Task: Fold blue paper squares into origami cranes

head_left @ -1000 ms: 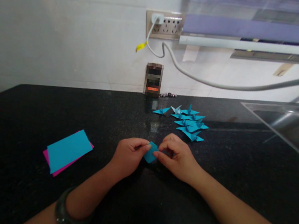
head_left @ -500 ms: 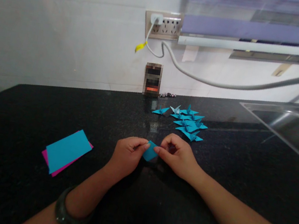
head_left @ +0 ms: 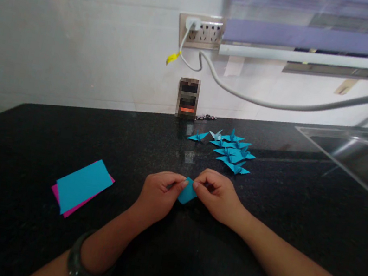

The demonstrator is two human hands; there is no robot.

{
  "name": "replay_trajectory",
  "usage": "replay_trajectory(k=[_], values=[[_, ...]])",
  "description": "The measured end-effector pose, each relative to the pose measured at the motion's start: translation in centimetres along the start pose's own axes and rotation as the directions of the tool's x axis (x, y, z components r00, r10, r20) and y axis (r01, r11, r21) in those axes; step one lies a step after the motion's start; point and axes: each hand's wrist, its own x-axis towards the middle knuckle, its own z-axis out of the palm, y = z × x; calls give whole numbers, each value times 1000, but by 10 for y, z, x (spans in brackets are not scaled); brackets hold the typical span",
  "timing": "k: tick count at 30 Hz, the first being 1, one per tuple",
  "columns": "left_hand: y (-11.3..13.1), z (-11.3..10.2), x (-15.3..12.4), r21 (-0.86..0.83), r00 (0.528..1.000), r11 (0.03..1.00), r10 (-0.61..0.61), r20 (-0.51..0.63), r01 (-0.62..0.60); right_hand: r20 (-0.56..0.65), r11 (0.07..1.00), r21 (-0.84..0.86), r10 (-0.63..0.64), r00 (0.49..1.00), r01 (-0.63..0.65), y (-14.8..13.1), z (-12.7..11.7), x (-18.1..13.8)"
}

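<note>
A small folded piece of blue paper (head_left: 187,192) sits just above the black countertop (head_left: 28,140), pinched from both sides. My left hand (head_left: 156,194) grips its left edge with curled fingers. My right hand (head_left: 216,195) pinches its upper right corner between thumb and forefinger. A dark bangle rings my left wrist.
Several folded blue paper cranes (head_left: 233,151) lie in a cluster behind my hands. A stack of blue and pink paper sheets (head_left: 82,185) rests at the left. A steel sink (head_left: 360,158) is at the right. A socket strip (head_left: 200,31) with a plugged cable hangs on the white wall.
My right fingertips have shifted onto the paper's upper corner and the piece has turned slightly. Both hands stay in the same spot.
</note>
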Motion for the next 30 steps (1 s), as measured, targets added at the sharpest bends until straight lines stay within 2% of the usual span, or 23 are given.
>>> replay_trajectory(k=[10,14,19,24,30], values=[[-3,-2,0,42,996,999,-5,-94,9,-20,993,51,111,994,-110,4,-4,0],[-2,-2,1,38,998,999,10,-64,-8,-4,995,46,84,996,-84,4,-4,2],[2,-1,1,8,998,998,60,4,-60,73,999,30,-35,997,33,0,-2,2],[2,-2,1,15,998,999,40,-44,-40,61,998,49,-41,997,38,1,-4,1],[-2,-4,2,54,993,998,32,-116,-26,33,997,70,28,999,-30,6,-3,0]])
